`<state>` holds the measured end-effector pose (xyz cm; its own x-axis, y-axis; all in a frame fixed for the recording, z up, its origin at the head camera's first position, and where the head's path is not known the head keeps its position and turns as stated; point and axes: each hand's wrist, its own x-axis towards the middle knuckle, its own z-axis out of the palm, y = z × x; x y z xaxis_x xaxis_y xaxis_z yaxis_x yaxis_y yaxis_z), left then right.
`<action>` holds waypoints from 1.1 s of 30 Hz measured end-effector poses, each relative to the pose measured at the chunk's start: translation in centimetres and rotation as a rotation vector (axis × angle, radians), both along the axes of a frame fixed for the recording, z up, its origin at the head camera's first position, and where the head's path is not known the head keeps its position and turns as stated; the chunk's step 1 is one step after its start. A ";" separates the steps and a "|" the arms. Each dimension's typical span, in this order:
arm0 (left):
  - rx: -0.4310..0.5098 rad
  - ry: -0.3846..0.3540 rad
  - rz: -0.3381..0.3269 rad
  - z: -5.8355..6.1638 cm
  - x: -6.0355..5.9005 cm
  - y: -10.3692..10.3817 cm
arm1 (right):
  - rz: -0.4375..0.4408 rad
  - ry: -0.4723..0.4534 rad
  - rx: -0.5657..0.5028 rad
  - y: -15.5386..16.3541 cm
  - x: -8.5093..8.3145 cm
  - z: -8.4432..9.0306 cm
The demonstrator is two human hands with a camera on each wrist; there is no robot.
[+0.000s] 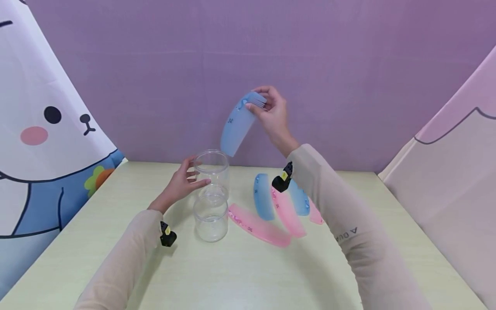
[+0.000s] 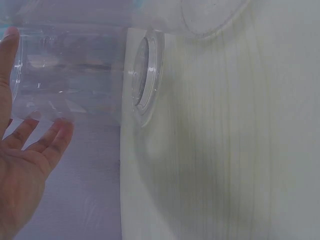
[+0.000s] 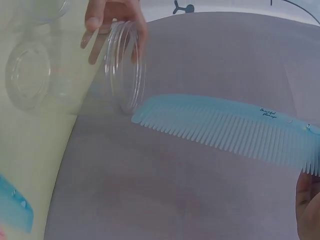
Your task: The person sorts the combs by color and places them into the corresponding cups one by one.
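My left hand [image 1: 179, 184] grips the back one of two clear round jars [image 1: 218, 172], fingers and thumb around its side. In the left wrist view its fingertips touch the clear wall. Up high, my right hand [image 1: 274, 113] pinches a light blue comb [image 1: 239, 125] near one end. The comb slants down to the left, its lower end beside the back jar's rim. Its teeth show plainly in the right wrist view, where only part of the right hand [image 3: 309, 202] is seen. A second clear jar [image 1: 211, 228] stands in front of the held one.
Right of the jars, several combs lie on the pale table [image 1: 248, 275]: a pink comb [image 1: 259, 226] nearest, a blue comb [image 1: 263, 196] behind it, another pink comb [image 1: 288, 211] and more partly under the right sleeve. A purple cloth [image 1: 162, 86] hangs behind the table.
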<state>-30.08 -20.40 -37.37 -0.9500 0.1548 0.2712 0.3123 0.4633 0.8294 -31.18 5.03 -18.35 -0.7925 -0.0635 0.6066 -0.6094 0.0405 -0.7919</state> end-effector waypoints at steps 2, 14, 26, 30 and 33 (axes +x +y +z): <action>0.003 0.005 -0.003 0.0 0.0 0.0 | 0.014 -0.004 -0.010 -0.3 -0.1 -0.1; 0.007 -0.014 -0.006 0.1 0.2 -0.1 | 0.056 -0.032 0.052 -2.6 -1.5 -2.6; 0.009 -0.034 -0.013 0.0 0.1 -0.2 | 0.064 -0.004 0.192 -4.9 -2.8 -6.6; 0.002 -0.029 -0.010 0.1 0.2 -0.2 | 0.078 -0.017 0.217 -5.5 -2.8 -7.8; -0.003 -0.022 -0.006 0.2 0.3 -0.2 | 0.093 -0.042 0.236 -6.0 -2.7 -8.6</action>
